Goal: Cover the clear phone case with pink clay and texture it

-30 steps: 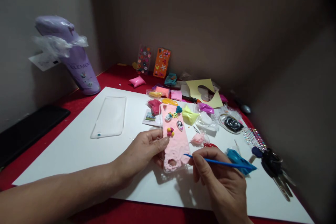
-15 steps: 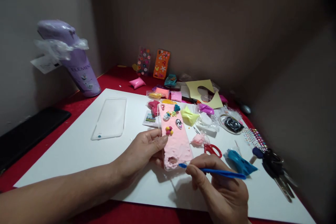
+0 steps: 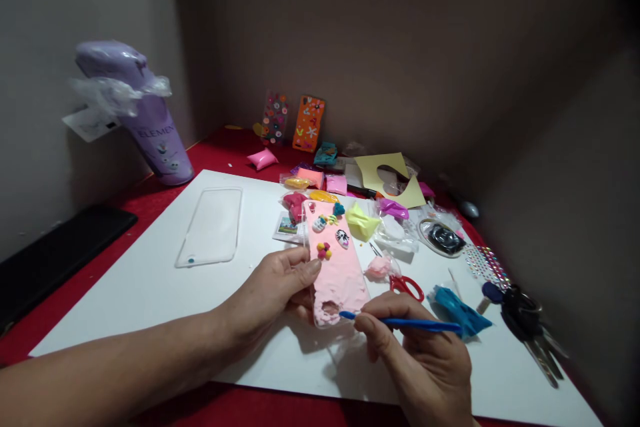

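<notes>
My left hand grips a phone case by its left edge, thumb on top. Pale pink clay covers the case, with small coloured charms and a flower in its upper half. Near the lower end, the clay is rough around an oval opening. Pinched like a pen in my right hand is a blue modelling tool. Its tip is at the clay beside that opening; whether it touches, I cannot tell. Behind my right hand lie red-handled scissors and a pink clay packet.
A clear phone case lies left on the white board. Several clay packets, including a yellow one, sit behind. At right are a blue packet and keys. A purple bottle stands back left, an orange case behind.
The blue tool tilts slightly differently in my right hand, its tip staying by the opening. My left hand keeps its hold on the case. The whole view has shifted a little.
</notes>
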Tool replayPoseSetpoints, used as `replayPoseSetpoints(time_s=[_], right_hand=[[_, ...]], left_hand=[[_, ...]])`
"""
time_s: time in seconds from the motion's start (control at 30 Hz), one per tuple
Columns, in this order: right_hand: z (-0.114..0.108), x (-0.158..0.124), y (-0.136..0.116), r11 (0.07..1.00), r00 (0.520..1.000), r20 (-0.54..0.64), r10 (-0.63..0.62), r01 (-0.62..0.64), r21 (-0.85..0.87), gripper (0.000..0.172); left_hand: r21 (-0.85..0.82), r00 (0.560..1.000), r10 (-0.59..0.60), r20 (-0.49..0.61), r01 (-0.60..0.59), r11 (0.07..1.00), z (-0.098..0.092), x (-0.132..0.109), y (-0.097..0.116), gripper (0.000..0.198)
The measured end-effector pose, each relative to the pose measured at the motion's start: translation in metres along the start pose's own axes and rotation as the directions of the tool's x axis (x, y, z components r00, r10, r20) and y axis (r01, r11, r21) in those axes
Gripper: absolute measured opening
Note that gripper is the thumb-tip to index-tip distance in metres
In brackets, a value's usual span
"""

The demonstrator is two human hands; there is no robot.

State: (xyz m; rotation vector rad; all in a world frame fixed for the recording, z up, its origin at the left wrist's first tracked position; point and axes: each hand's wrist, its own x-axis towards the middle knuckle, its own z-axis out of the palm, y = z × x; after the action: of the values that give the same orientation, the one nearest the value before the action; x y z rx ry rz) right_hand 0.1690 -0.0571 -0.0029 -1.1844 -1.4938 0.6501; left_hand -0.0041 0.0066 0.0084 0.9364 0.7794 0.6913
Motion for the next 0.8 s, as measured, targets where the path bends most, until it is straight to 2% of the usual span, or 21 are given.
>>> replayPoseSetpoints(time_s=[0.43,0.8], right_hand=[[-0.0002,-0.0014,-0.0004,0.999,0.999,-0.035,0.036,-0.037,-0.021,0.008],[-0.0003,-0.0027,0.0011,0.999,0.999,-0.038,-0.009,0.008,-0.032,0.005]], left_hand=[[-0.036,1.000,0.027,-0.010,-0.028,0.999,0.0015,-0.0006,-0.0010,0.028],[-0.012,0.999,0.030,-0.015,-0.030,0.999,0.0022,-0.0011,0.0000,0.030]])
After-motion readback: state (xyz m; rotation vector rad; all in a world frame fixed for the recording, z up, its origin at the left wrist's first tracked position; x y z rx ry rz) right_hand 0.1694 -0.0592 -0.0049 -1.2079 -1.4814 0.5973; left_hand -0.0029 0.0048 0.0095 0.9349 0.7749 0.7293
